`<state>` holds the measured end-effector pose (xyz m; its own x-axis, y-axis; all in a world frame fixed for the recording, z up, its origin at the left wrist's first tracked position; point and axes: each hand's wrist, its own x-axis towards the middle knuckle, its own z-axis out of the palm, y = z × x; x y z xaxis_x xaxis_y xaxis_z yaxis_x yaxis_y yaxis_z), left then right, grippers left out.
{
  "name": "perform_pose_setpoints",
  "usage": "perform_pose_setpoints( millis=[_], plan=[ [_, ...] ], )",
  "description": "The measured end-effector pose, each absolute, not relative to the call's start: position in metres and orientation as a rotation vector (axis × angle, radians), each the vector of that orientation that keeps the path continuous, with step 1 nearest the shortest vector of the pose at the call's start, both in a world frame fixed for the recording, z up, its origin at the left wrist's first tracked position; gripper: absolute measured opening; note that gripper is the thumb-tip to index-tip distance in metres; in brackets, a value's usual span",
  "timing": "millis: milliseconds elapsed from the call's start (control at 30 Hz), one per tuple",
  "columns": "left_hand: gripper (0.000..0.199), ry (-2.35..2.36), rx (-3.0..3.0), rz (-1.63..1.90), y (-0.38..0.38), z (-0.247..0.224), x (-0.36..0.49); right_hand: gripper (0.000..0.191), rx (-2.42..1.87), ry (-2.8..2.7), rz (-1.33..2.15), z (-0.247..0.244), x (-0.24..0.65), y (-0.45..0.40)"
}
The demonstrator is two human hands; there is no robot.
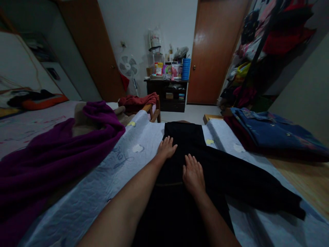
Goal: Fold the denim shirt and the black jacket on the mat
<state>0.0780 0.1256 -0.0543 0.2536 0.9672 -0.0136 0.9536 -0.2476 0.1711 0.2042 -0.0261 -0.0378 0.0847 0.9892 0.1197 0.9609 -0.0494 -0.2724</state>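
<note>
The black garment is spread at centre and lower right. Fingers of the left hand and right hand are slightly parted, flat on it; creases may be caused by uneven pressure.

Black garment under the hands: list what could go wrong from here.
The left hand and right hand lie flat on the black garment, so sliding them might wrinkle it or drag the pale blue cover. The long sleeve stretches out to the right and could twist or fold under if the garment shifts.
</note>
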Motion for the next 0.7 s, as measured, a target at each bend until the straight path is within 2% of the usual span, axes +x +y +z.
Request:
perform_pose_setpoints(
  millis=[433,600,700],
  plan=[
    [0.075,2.035,2.242,0.195,0.183,-0.057,0.085,0.05,-2.071,-1.917,0.175,-0.038,0.204,-0.026],
    [0.065,2.104,2.342,0.363,0.177,-0.057,0.087,0.05,-2.057,-1.889,0.191,-0.039,0.204,-0.027],
    [0.058,1.923,2.507,0.378,0.164,-0.056,0.094,0.05,-2.05,-1.873,0.215,-0.037,0.205,-0.027]
  ],
)
